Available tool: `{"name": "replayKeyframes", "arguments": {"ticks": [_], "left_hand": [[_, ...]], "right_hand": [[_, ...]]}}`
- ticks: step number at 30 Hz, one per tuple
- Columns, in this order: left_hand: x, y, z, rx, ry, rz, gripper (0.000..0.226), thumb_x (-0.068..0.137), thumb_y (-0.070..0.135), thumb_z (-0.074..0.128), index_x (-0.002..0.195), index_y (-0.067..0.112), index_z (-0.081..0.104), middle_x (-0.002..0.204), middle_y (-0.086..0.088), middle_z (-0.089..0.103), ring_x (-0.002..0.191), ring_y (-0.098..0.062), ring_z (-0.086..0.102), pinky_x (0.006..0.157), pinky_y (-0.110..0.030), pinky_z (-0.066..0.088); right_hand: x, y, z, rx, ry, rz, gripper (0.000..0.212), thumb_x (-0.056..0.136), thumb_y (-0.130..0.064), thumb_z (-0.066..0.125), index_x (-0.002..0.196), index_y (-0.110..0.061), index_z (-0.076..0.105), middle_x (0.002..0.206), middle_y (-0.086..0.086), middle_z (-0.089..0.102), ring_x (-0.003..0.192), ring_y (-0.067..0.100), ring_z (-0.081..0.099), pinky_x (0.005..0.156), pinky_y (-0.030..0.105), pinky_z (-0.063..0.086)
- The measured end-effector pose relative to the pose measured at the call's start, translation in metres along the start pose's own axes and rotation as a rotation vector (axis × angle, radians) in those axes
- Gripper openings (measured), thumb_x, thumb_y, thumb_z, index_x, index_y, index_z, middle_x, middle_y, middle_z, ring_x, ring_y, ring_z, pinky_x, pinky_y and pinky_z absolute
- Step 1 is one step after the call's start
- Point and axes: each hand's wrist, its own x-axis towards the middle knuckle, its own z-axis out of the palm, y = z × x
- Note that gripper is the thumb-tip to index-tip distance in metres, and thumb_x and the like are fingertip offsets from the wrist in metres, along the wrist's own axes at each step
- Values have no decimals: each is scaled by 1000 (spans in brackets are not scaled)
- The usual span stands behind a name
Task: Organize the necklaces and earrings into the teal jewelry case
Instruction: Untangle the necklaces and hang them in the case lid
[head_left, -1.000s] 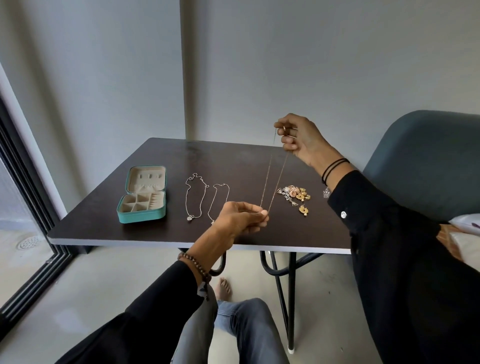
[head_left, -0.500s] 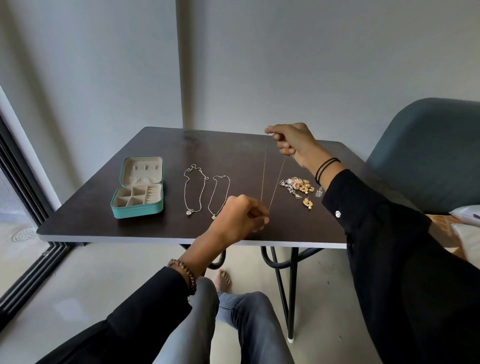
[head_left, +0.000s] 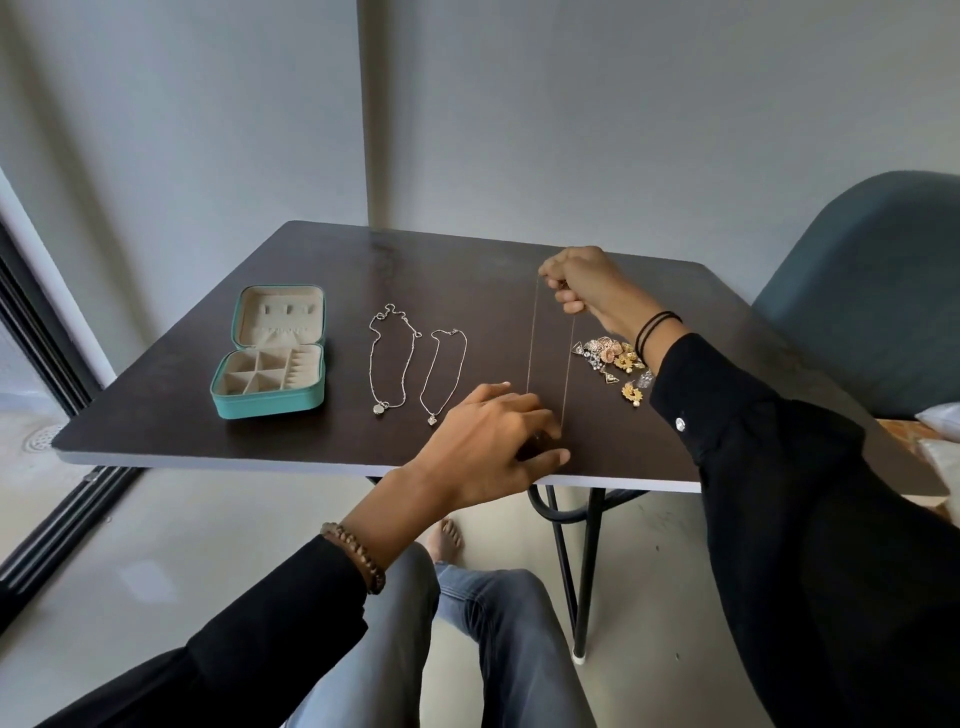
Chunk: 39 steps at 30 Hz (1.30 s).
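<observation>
A thin gold necklace (head_left: 532, 343) is stretched in two strands over the dark table (head_left: 156, 415). My right hand (head_left: 587, 283) pinches its far end, low over the table. My left hand (head_left: 498, 441) presses its near end at the front edge, fingers spread over it. Two silver pendant necklaces (head_left: 387, 358) (head_left: 441, 371) lie side by side left of it. The teal jewelry case (head_left: 270, 353) sits open at the left, its beige compartments holding nothing that I can see. A heap of gold and silver earrings (head_left: 615, 364) lies under my right forearm.
A blue-grey chair (head_left: 872, 291) stands at the right of the table. A grey wall runs behind, and a dark sliding-door frame (head_left: 47, 364) is at the left. My legs (head_left: 467, 623) and the black table legs are below the front edge.
Both hands have come down with the gold necklace, from held up in the air to lying along the table. My left hand's fingers have spread flat over the near end.
</observation>
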Motion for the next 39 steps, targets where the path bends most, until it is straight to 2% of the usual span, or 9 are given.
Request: {"name": "replayKeyframes", "arguments": {"ticks": [2, 6, 10, 13, 16, 18, 21, 31, 39], "left_hand": [[-2, -1, 3, 13, -3, -16, 40, 97, 56, 46, 114, 29, 71, 109, 12, 68, 106, -11, 63, 110, -33, 31], [-3, -2, 5, -32, -3, -28, 41, 96, 55, 47, 117, 30, 72, 106, 12, 65, 104, -9, 60, 94, -28, 32], [-1, -5, 7, -44, -1, -38, 40, 95, 54, 50, 116, 31, 74, 102, 11, 61, 103, -8, 57, 86, -23, 24], [0, -6, 7, -6, -22, -21, 40, 94, 55, 50, 114, 31, 76, 98, 9, 58, 100, -11, 56, 86, -26, 27], [1, -5, 8, 22, -46, 0, 47, 94, 58, 43, 113, 30, 76, 96, 8, 58, 97, -13, 56, 89, -31, 33], [2, -4, 8, 33, -51, 12, 51, 95, 59, 37, 112, 31, 76, 97, 8, 58, 96, -12, 56, 89, -32, 34], [3, -2, 9, 37, -58, 33, 50, 95, 59, 39, 113, 30, 76, 100, 7, 59, 98, -13, 57, 90, -32, 32], [10, 2, 10, 23, -85, 52, 48, 94, 61, 44, 117, 32, 74, 103, 9, 59, 101, -12, 52, 91, -30, 28], [12, 3, 8, -8, -105, 22, 48, 92, 62, 44, 119, 35, 73, 104, 11, 60, 103, -11, 51, 90, -31, 29]], "right_hand": [[4, 8, 1, -164, 8, -72, 19, 98, 0, 45, 96, -7, 63, 84, 4, 61, 58, 7, 46, 48, 18, 38], [15, 23, -1, -430, 106, -242, 15, 95, -8, 60, 95, -11, 75, 87, 1, 74, 66, 8, 62, 66, 27, 55], [20, 35, 1, -575, 124, -325, 16, 96, -11, 64, 100, -11, 79, 93, -3, 75, 82, 8, 65, 85, 29, 54], [21, 41, 7, -691, 119, -333, 18, 93, -1, 61, 95, -2, 78, 93, 2, 73, 89, 14, 65, 80, 23, 46], [28, 54, 10, -725, 108, -298, 21, 87, 3, 60, 86, -6, 79, 89, 4, 77, 89, 15, 69, 84, 29, 56], [30, 63, 12, -716, 123, -262, 19, 86, -1, 67, 84, -14, 80, 86, 1, 77, 83, 14, 69, 86, 36, 60], [26, 71, 13, -688, 123, -241, 7, 88, -10, 74, 89, -15, 80, 87, 2, 75, 83, 16, 69, 86, 39, 61], [22, 82, 13, -714, 102, -283, 10, 92, -12, 71, 92, -14, 80, 88, 0, 71, 78, 10, 63, 84, 38, 61], [26, 87, 12, -782, 84, -314, 9, 94, -17, 71, 94, -14, 79, 92, -5, 64, 85, 15, 63, 85, 45, 59]]}}
